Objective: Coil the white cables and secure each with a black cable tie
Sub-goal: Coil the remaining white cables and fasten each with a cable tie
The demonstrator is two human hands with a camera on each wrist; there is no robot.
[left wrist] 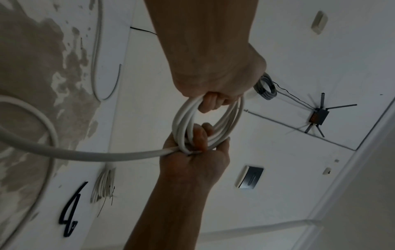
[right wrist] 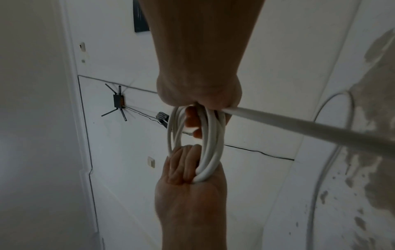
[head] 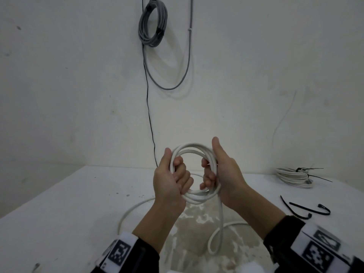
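Note:
A white cable coil point(head: 194, 147) of several loops is held upright above the table between both hands. My left hand point(head: 174, 168) grips its left side, fingers curled through the ring and thumb on the outside. My right hand point(head: 213, 164) grips the right side the same way. In the left wrist view the left hand point(left wrist: 213, 81) holds the coil point(left wrist: 183, 118) from above, and the right hand point(left wrist: 192, 162) from below. The loose tail point(head: 217, 231) drops from the coil and loops over the table. Black cable ties point(head: 307, 210) lie at the right.
A tied white coil point(head: 293, 177) lies at the table's point(head: 69, 203) back right. On the wall hang a grey cable coil point(head: 152, 22) and a thin black wire point(head: 149, 115). Worn paint point(head: 197, 243) marks the near table middle.

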